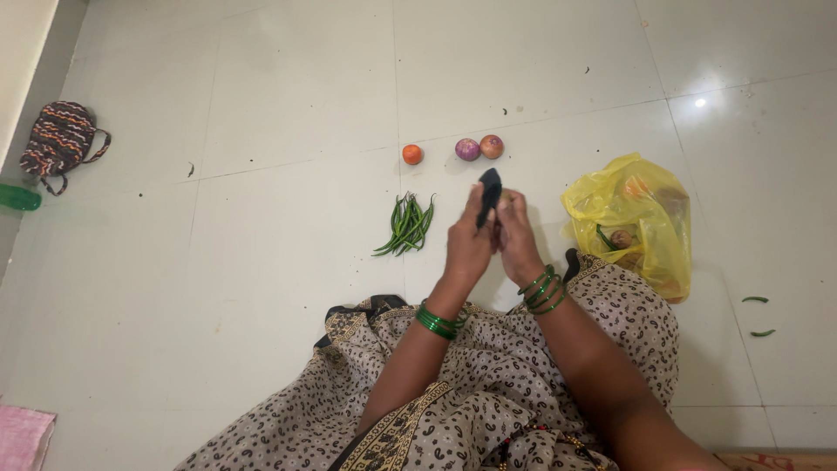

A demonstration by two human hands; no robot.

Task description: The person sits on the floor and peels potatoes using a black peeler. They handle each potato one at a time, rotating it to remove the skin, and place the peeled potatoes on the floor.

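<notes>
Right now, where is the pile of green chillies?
In the head view, the green chillies lie on the floor just left of the left hand, below the tomato.

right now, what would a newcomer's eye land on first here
Probably the two hands, left hand and right hand, raised together at centre around a dark object. Next, the yellow plastic bag of vegetables on the right. Then the green chillies on the white floor, below a tomato and two onions.
</notes>
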